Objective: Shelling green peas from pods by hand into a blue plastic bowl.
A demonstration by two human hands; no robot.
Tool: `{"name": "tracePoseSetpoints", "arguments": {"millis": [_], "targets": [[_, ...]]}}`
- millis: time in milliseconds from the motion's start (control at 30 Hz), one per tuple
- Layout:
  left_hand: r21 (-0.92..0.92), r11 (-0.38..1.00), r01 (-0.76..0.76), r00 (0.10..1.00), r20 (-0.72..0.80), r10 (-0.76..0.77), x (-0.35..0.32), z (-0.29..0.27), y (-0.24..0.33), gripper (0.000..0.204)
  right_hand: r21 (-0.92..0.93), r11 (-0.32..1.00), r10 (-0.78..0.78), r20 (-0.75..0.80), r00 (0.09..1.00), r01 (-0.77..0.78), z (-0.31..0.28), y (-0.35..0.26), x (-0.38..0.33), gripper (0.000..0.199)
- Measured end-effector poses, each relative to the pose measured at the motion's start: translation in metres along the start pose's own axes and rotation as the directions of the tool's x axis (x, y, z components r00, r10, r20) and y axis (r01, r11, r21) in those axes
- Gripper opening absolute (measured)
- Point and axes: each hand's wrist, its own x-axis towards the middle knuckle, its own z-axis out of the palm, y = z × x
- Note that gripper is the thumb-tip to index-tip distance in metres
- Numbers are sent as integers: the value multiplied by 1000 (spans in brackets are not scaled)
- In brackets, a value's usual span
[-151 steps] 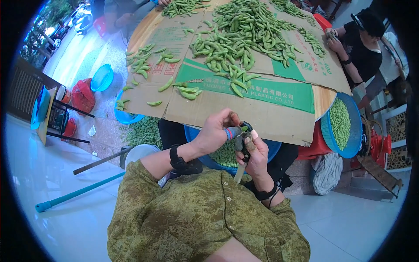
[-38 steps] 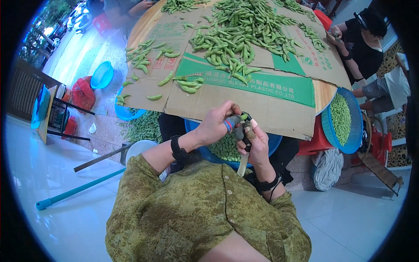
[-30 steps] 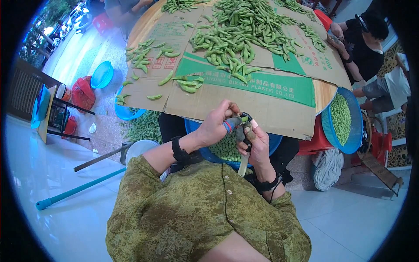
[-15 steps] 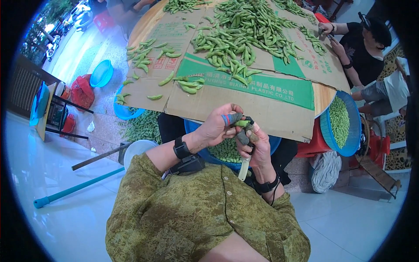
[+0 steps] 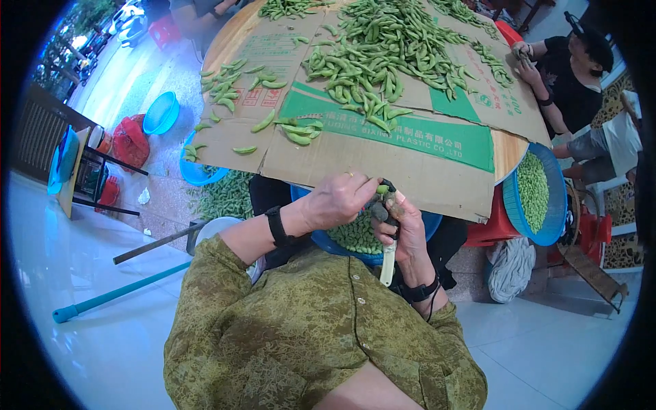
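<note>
My left hand (image 5: 342, 199) is turned with its back up, fingers bent in a pinch at a green bean pod (image 5: 384, 189). Only a bit of that pod shows between the two hands. Close beside it, my right hand (image 5: 408, 229) is closed round a small knife whose pale handle (image 5: 387, 266) points down; its blade is hidden. Dark wraps cover some right fingers. Beneath both hands a blue basin (image 5: 432, 225) holds shelled green beans (image 5: 357, 236). Ahead, a big heap of bean pods (image 5: 383, 48) lies on flattened cardboard (image 5: 328, 160) over a round table.
On the right, a blue basket (image 5: 557, 205) of shelled beans sits by a red stool (image 5: 482, 232). Another person (image 5: 577, 75) works across the table's right side. More pods (image 5: 229, 195) lie on the floor at left, near a teal pole (image 5: 123, 292).
My left hand has rolled over, so its back now faces up and its wrapped finger is out of sight. The right hand stays nearly in place with the knife.
</note>
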Motion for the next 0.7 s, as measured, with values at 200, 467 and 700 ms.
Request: {"name": "tracePoseSetpoints", "arguments": {"millis": [200,467,700], "targets": [[-526,827,201,963,-50,-266,0,12,-5,20,-45,998,-32,-11,999,31,7,-1,-2,23],[-707,404,581,776,331,-536,4,5,6,16,-524,821,-267,2,964,228,4,3,-2,21],[-513,759,402,910,132,-392,-9,7,22,22,-899,-177,-664,410,626,401,4,1,8,23]]}}
